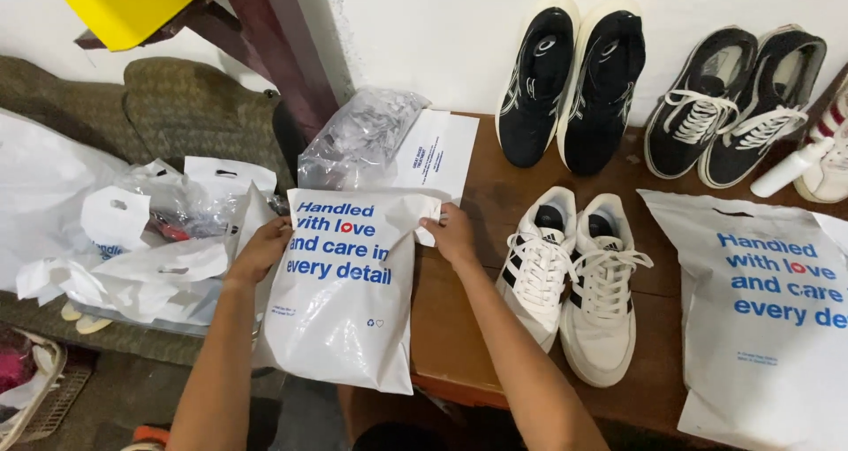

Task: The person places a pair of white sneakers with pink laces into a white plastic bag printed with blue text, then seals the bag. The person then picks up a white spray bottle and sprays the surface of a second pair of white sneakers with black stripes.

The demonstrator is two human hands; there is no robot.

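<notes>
Both hands [353, 239] grip a white bag [344, 301] — blue lettering.

Glossy white plastic bag [340, 292] on a smooth brown wooden table [459, 327].

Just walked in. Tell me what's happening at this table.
A person holds a filled white mailer bag at the wooden table's edge, left hand and right hand gripping its folded top. White sneakers sit just right of it, black sneakers behind, and another white mailer bag lies at far right.
</notes>
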